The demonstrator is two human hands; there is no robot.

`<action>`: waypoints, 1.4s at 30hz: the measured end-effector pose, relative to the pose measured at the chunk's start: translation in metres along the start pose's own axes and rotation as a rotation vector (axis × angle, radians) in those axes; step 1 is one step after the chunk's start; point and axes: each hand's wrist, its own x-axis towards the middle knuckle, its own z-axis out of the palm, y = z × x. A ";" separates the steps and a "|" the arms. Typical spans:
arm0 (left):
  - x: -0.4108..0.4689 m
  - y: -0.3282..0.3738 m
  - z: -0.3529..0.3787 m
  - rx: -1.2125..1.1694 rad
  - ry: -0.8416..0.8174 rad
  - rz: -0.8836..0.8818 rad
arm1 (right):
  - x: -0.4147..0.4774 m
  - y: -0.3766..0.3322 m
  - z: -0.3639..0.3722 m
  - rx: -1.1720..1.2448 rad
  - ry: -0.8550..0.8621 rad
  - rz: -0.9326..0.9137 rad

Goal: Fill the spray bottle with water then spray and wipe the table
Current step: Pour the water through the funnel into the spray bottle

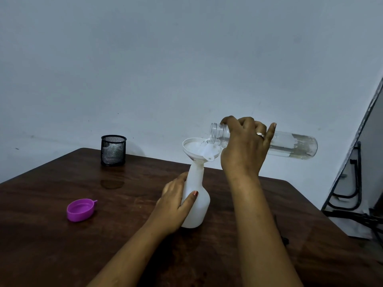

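A white spray bottle without its spray head stands upright on the dark wooden table. My left hand grips its body from the left. A white funnel sits in its neck and holds water. My right hand holds a clear water bottle tipped almost level, its open mouth over the funnel's right rim. Water runs from the mouth into the funnel. A purple cap lies upside down on the table at the left.
A black mesh pen cup stands at the table's far edge by the wall. A small wet patch lies in front of it. Black metal frames lean against the wall beyond the table's right edge.
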 end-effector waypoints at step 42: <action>-0.002 0.004 -0.003 0.025 -0.009 -0.027 | 0.001 -0.002 0.001 -0.028 0.048 -0.033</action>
